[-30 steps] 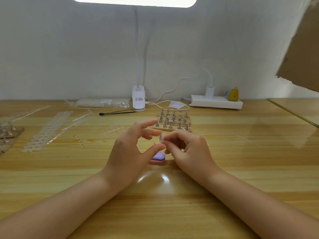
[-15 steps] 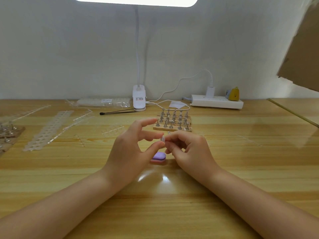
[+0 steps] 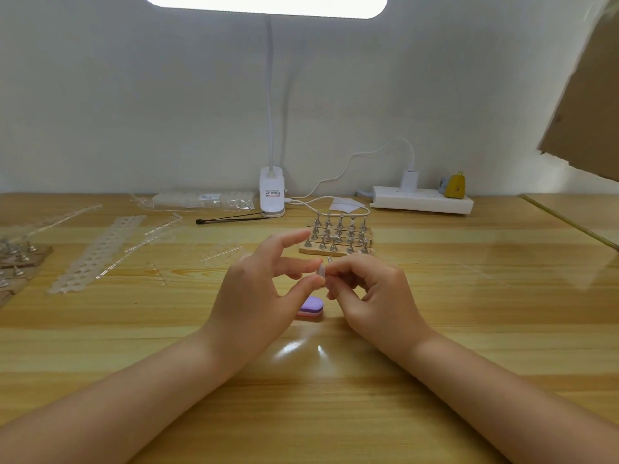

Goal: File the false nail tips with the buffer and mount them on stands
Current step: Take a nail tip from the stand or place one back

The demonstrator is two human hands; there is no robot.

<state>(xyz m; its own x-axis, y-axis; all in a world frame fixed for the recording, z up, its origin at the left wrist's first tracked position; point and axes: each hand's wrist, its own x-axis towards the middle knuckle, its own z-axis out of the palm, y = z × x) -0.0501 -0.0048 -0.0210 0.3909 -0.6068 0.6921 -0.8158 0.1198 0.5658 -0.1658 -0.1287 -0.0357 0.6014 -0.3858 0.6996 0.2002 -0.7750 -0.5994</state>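
Note:
A small pale nail tip [image 3: 321, 271] is pinched between my two hands above the table centre. My left hand [image 3: 259, 289] holds it with thumb and a finger, the other fingers spread. My right hand [image 3: 371, 289] is curled, fingertips at the tip's right side; whether it also holds a stand there I cannot tell. The purple and pink buffer [image 3: 311, 307] lies on the wood just below, partly hidden by my left thumb. Behind the hands stands a wooden board [image 3: 335, 251] carrying several metal stands.
Strips of clear nail-tip sprues [image 3: 97, 252] lie at the left, with another board of stands [image 3: 16, 259] at the left edge. At the back are a clip lamp base [image 3: 272, 195], a black stick [image 3: 227, 220], a bag of tips [image 3: 204, 199] and a power strip [image 3: 422, 201].
Both hands have stayed close together at the centre; the nail tip has shifted slightly between the fingertips. The buffer and boards have not moved.

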